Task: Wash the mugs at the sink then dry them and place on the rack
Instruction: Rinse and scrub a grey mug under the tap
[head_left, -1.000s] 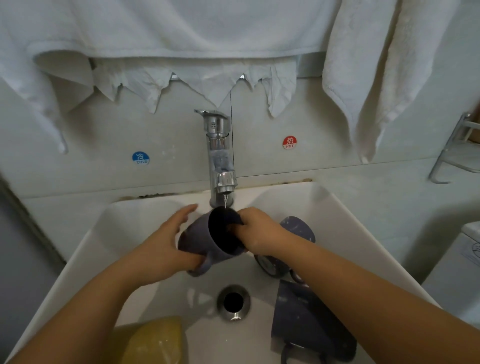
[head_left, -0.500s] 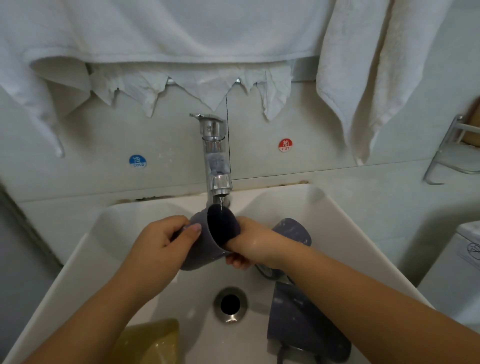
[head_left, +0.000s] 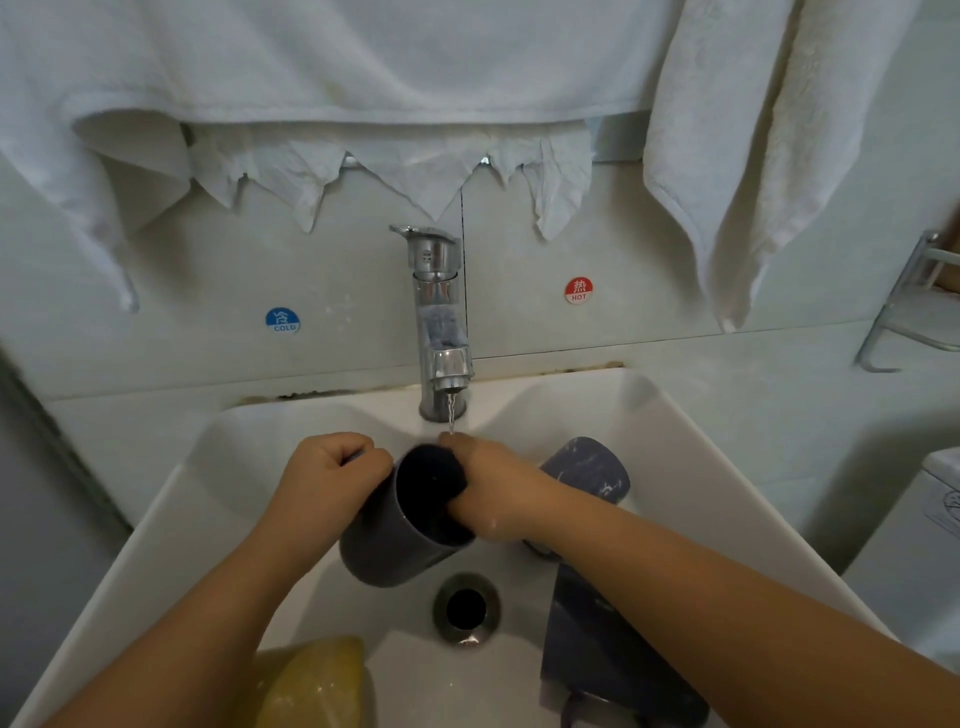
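**Mug held under a running tap, both hands engaged**

Head view. A white rectangular ceramic sink fills the lower half of the frame, with a round metal drain near its centre. Above the basin, the left hand is closed in a fist around the far side of a dark grey-purple cylindrical mug, apparently at its handle, which is hidden. The mug is tilted, its dark open mouth turned up and towards the tap. The right hand grips the mug's rim from the right, its fingers curled over the edge and into the opening. A thin stream of water falls from the chrome single-lever tap and lands on the right hand's knuckles at the rim.

A second grey-purple marbled mug lies on its side in the basin behind the right wrist; a third mug of the same kind lies lower right, partly covered by the right forearm. A yellow sponge rests at the basin's near left edge.

On the wall, a blue round "COLD" sticker sits left of the tap and a red round "HOT" sticker right of it. White towels hang above. A metal wire rack is mounted at the right edge.
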